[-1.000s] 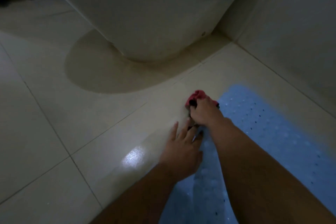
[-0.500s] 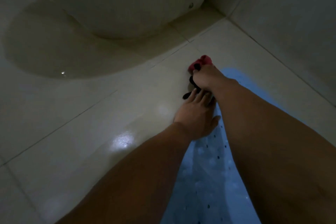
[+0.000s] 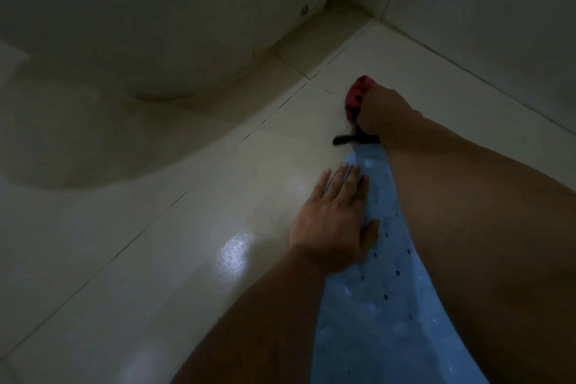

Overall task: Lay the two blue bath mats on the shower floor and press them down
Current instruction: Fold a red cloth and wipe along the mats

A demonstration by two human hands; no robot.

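A blue bath mat with small holes lies flat on the pale tiled floor, running from the lower right toward the far corner. Only one mat is in view, and my right forearm covers most of its right side. My left hand lies flat with straight fingers on the mat's left edge, partly on the tile. My right hand is at the mat's far end, its fingers curled round a red and black cloth.
A large white toilet base rises at the upper left and casts a wide shadow on the floor. A tiled wall stands at the upper right, meeting the floor close behind my right hand. The light is dim.
My left hand has slid back from my right hand along the mat's left edge and now lies flatter. My right hand still holds the cloth at the mat's far end.
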